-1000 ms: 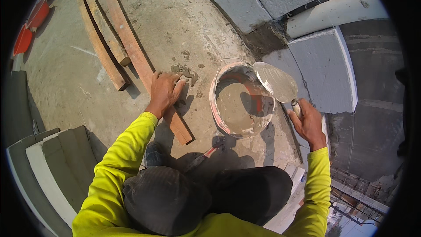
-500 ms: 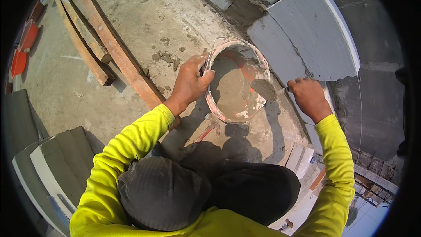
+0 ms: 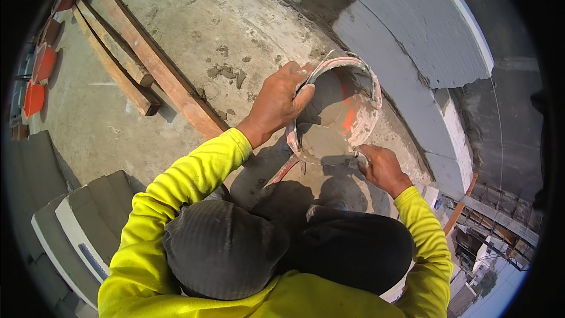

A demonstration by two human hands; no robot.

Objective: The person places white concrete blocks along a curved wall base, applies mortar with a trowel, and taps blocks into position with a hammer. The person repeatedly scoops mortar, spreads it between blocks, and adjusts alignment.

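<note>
A round, mortar-smeared bucket stands tilted on the concrete floor, its mouth toward me. Grey wet mortar lies inside, with streaks of orange wall showing. My left hand is closed on the bucket's left rim, thumb over the edge. At the near right rim, my right hand is closed around the handle of a trowel; its blade is down in the bucket and mostly hidden. On the floor just below the bucket lies a red-handled hammer, partly in shadow.
Long timber beams lie at the left, with orange tubs beyond. Grey blocks are stacked at lower left. A low grey block wall runs along the right, with a thin string beside it. Mortar crumbs dot the floor.
My right hand has brought the trowel from beside the bucket's right rim down and left to its near rim, blade now inside. The bucket has tilted more toward me under my left hand.
</note>
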